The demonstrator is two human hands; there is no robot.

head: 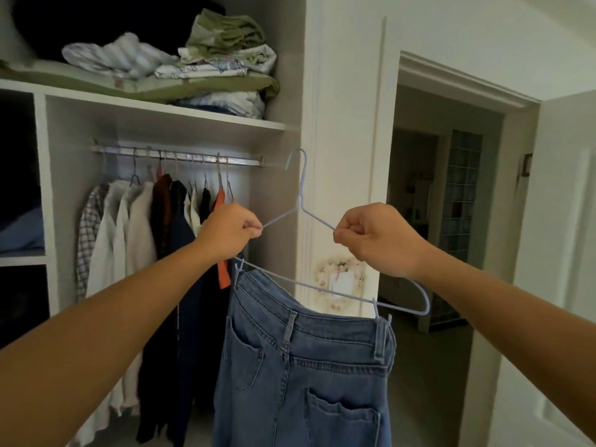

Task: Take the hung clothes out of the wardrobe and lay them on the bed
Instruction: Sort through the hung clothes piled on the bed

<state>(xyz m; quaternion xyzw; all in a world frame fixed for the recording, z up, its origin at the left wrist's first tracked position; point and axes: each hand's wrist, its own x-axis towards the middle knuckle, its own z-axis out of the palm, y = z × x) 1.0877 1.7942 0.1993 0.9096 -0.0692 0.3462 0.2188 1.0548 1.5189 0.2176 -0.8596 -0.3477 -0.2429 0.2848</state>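
Now I see both hands raised in front of the open wardrobe (48,175). My left hand (229,231) pinches the left shoulder of a pale blue wire hanger (300,201), and my right hand (374,237) pinches its right shoulder, both fists curled tight around the wire. Blue jeans (300,366) hang from the hanger's lower clips by the waistband, just right of the wardrobe's rail (180,156), where shirts and dark coats (129,240) hang. Folded bedding (200,69) sits on the wardrobe's top shelf.
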